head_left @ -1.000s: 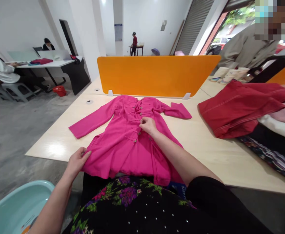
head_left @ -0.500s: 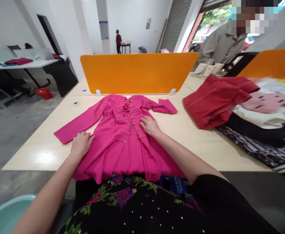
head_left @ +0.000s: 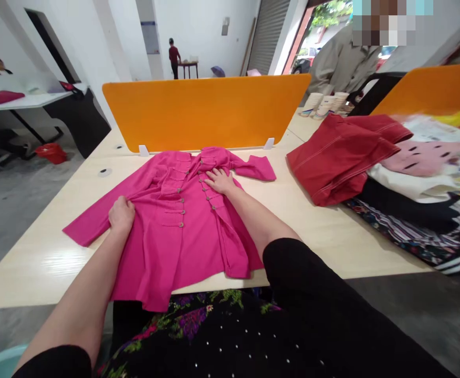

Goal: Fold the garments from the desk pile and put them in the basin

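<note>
A bright pink button-front shirt [head_left: 163,252] lies spread on the light wooden table [head_left: 316,252], its collar end away from me. Its front is parted, with a row of buttons along each edge, and the lower hem hangs over the near table edge at the left. My left hand [head_left: 122,212] is closed on the cloth at the shirt's left side, below the sleeve. Resting flat on the right front panel, near the upper buttons, is my right hand [head_left: 219,181], fingers spread.
An orange divider [head_left: 206,113] stands along the back of the table. To the right lies a pile of clothes with folded red cloth [head_left: 344,157] on top. Paper cups [head_left: 324,104] and a person [head_left: 340,60] are behind it. A teal basin [head_left: 3,362] sits at lower left.
My left hand has closed on the shirt's side and drawn that panel left, so the front gapes wider. My right hand has slid up the right panel and spread flat.
</note>
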The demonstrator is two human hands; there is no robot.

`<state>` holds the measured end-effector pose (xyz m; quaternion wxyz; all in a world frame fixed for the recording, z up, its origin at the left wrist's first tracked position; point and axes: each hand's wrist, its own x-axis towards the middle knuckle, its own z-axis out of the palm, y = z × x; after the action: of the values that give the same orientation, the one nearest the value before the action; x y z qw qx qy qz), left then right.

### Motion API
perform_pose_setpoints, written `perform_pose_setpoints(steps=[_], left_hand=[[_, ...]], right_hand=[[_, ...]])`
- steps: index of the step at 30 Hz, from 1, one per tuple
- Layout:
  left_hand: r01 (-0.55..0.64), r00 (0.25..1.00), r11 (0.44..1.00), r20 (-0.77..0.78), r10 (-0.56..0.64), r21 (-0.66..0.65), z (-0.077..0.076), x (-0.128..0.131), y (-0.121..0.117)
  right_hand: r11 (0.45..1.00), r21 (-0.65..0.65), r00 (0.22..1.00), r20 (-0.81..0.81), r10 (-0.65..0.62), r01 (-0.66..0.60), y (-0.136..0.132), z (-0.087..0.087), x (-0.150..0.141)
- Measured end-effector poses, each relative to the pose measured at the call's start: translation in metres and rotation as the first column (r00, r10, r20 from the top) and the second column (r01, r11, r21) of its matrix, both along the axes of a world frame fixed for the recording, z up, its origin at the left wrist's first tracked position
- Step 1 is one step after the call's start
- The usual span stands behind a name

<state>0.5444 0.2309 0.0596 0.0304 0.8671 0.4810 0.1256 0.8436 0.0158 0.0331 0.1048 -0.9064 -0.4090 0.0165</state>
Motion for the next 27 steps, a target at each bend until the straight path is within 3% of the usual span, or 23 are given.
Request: perform_pose_setpoints(steps=[6,8,11,13,15,17,19,20,24,27], left_hand=[[0.031,0.998,0.999,0.052,-0.03,-0.02,0.007,0.008,0.005],[0.086,0.994,0.996,0.064,-0.084,-0.038,0.012,-0.006,0.004],[0.269,0.95,0.962,0.152,-0.272,0.042,0.02,-0.049,-0.016],[0.459,0.838,0.866,0.226,-0.497,0.2,0.023,-0.083,-0.048],[0.664,0.659,0.691,0.213,-0.722,0.287,0.024,-0.11,-0.09],[0.802,0.506,0.518,0.123,-0.854,0.297,0.02,-0.122,-0.134],[0.861,0.435,0.414,-0.004,-0.901,0.296,0.012,-0.117,-0.168],[0.872,0.428,0.392,-0.068,-0.901,0.293,0.007,-0.11,-0.18],[0.866,0.492,0.432,-0.282,-0.823,0.251,-0.006,-0.068,-0.194],[0.882,0.47,0.438,-0.379,-0.797,0.173,-0.006,-0.049,-0.196]], right_hand=[[0.996,-0.094,1.0,0.005,-0.011,0.011,0.015,0.029,0.001],[0.999,-0.042,0.998,0.061,0.012,-0.009,-0.003,0.037,-0.012],[0.99,0.134,0.998,0.046,0.04,-0.046,-0.06,0.043,-0.045],[0.977,0.214,0.998,-0.064,0.028,-0.014,-0.109,0.044,-0.078],[0.967,0.255,0.982,-0.184,0.035,0.013,-0.15,0.042,-0.117],[0.973,0.227,0.97,-0.241,0.026,0.03,-0.175,0.038,-0.154],[0.981,0.186,0.972,-0.234,-0.015,0.06,-0.183,0.032,-0.181],[0.98,0.184,0.974,-0.226,-0.03,0.073,-0.183,0.028,-0.189],[0.928,0.361,0.953,-0.302,0.018,0.097,-0.176,0.023,-0.191],[0.804,0.568,0.909,-0.408,0.088,0.177,-0.172,0.034,-0.185]])
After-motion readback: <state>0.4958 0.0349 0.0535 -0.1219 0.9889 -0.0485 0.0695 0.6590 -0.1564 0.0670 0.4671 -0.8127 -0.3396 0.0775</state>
